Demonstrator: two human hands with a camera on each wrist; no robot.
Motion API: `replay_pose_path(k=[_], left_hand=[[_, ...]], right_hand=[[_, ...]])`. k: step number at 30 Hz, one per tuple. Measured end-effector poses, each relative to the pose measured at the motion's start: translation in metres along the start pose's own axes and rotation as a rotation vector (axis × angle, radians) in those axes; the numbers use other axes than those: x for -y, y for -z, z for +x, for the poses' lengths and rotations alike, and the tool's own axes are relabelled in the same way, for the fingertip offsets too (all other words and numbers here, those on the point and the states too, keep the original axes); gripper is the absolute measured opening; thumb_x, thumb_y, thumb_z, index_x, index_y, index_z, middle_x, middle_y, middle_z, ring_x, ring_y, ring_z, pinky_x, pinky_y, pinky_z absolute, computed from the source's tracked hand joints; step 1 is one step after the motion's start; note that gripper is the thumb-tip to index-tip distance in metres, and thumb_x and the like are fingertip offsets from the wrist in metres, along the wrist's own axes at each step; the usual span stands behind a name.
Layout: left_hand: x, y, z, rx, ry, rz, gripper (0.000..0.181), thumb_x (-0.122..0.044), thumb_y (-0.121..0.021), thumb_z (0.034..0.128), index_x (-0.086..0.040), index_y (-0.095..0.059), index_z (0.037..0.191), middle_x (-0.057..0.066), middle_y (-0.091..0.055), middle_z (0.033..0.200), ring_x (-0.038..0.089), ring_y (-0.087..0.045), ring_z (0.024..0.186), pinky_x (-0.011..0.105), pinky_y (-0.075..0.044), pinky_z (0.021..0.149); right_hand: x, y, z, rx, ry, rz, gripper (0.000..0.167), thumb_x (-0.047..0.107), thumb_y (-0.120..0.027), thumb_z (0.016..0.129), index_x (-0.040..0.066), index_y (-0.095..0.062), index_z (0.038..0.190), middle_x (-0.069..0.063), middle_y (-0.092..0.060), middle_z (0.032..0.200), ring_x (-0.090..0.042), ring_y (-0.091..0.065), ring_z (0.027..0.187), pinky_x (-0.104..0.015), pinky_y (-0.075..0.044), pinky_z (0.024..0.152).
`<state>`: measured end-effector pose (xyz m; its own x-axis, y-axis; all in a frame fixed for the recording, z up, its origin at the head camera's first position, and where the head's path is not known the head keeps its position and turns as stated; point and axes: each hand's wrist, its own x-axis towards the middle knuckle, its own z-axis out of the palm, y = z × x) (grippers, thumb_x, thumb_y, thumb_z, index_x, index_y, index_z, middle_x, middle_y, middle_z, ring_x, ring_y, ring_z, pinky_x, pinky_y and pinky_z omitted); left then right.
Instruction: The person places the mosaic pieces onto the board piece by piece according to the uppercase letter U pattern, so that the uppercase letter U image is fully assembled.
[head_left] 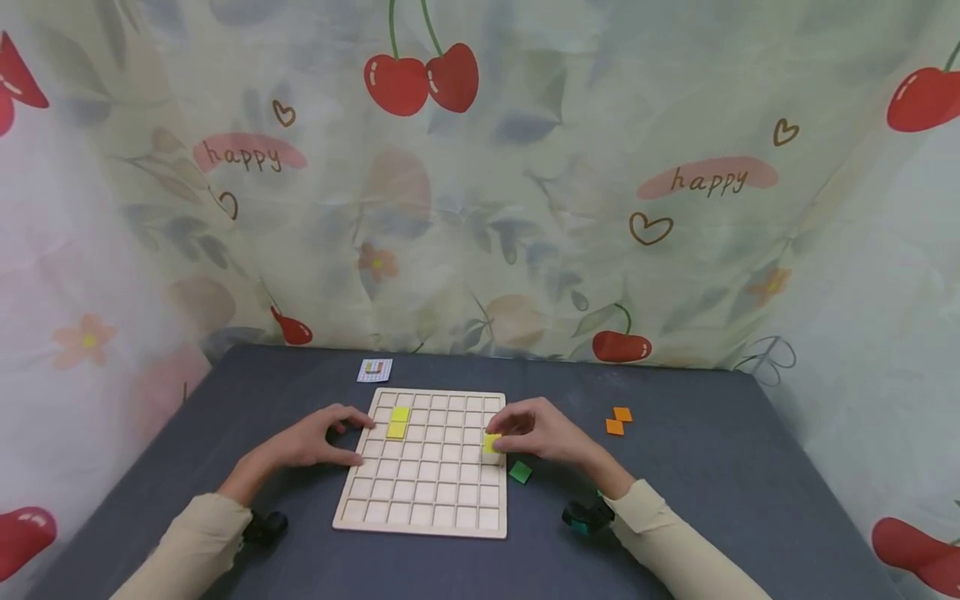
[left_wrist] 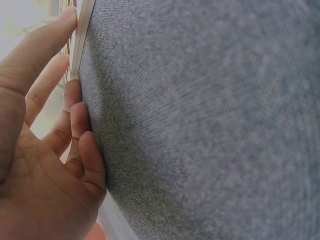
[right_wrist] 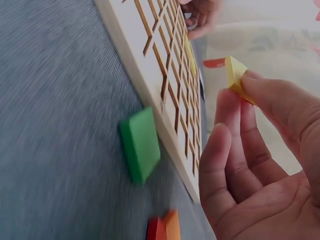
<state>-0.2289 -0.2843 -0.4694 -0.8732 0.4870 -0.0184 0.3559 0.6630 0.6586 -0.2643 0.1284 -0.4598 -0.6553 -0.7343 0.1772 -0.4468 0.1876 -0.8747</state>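
Note:
A pale wooden grid board [head_left: 420, 531] lies flat on the dark cloth. My left hand [head_left: 313, 437] is at its left side, fingertips and thumb touching the edge with the fingers loosely bent. Between thumb and fingertips, my right hand [head_left: 546, 429] pinches a yellow square tile [right_wrist: 237, 77], held above the board's right edge. Two yellow tiles [head_left: 398, 422] sit one in front of the other in cells near the board's upper left. Just off the right edge lies a green square tile [right_wrist: 141, 145].
Two orange tiles [head_left: 615, 427] lie farther right on the cloth. Behind the board is a small card [head_left: 374, 370] with a coloured grid pattern. A red piece [right_wrist: 155, 229] shows at the bottom of the right wrist view. A printed curtain [head_left: 480, 208] closes off the back.

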Motion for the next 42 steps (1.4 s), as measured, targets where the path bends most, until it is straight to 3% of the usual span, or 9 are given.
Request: replay_pose_path(k=[10, 22, 26, 34, 42], left_hand=[[0.001, 0.0, 0.001, 0.004, -0.003, 0.002, 0.053, -0.031, -0.084, 0.0863, -0.008, -0.065, 0.129, 0.009, -0.058, 0.122, 0.03, -0.052, 0.109, 0.052, -0.044, 0.094], [0.0, 0.0, 0.0, 0.005, 0.002, -0.003, 0.052, -0.031, -0.084, 0.0867, -0.009, -0.065, 0.129, 0.008, -0.058, 0.122, 0.03, -0.052, 0.109, 0.053, -0.044, 0.095], [0.001, 0.0, 0.001, 0.007, 0.006, -0.007, 0.051, -0.03, -0.084, 0.0866, -0.009, -0.065, 0.129, 0.008, -0.058, 0.121, 0.03, -0.052, 0.109, 0.053, -0.044, 0.095], [0.0, 0.0, 0.001, 0.008, 0.0, -0.015, 0.051, -0.03, -0.084, 0.0871, -0.008, -0.065, 0.129, 0.008, -0.058, 0.122, 0.031, -0.052, 0.11, 0.054, -0.043, 0.096], [0.001, -0.001, 0.001, 0.006, 0.006, -0.016, 0.051, -0.03, -0.084, 0.0866, -0.009, -0.065, 0.129, 0.007, -0.058, 0.121, 0.03, -0.052, 0.11, 0.054, -0.044, 0.096]], right_hand=[[-0.003, -0.03, 0.031, 0.043, 0.035, 0.056, 0.02, 0.006, -0.075, 0.093, 0.001, -0.074, 0.113, -0.006, -0.073, 0.103, -0.026, -0.07, 0.087, -0.035, -0.056, 0.077], [-0.001, -0.058, 0.063, 0.041, -0.001, 0.138, 0.02, 0.006, -0.076, 0.093, 0.001, -0.075, 0.112, -0.008, -0.073, 0.1, -0.025, -0.07, 0.085, -0.036, -0.056, 0.08], [0.002, -0.066, 0.073, 0.023, 0.001, 0.085, 0.018, 0.008, -0.077, 0.092, 0.002, -0.076, 0.109, -0.006, -0.073, 0.101, -0.019, -0.068, 0.089, -0.03, -0.053, 0.081], [0.004, -0.079, 0.087, -0.005, -0.045, 0.094, 0.017, 0.005, -0.077, 0.091, -0.002, -0.076, 0.106, -0.009, -0.073, 0.094, -0.017, -0.066, 0.072, -0.026, -0.052, 0.062], [0.008, -0.091, 0.1, -0.031, -0.065, 0.005, 0.013, 0.007, -0.08, 0.089, 0.001, -0.078, 0.1, -0.001, -0.073, 0.089, -0.012, -0.067, 0.077, -0.026, -0.052, 0.072]])
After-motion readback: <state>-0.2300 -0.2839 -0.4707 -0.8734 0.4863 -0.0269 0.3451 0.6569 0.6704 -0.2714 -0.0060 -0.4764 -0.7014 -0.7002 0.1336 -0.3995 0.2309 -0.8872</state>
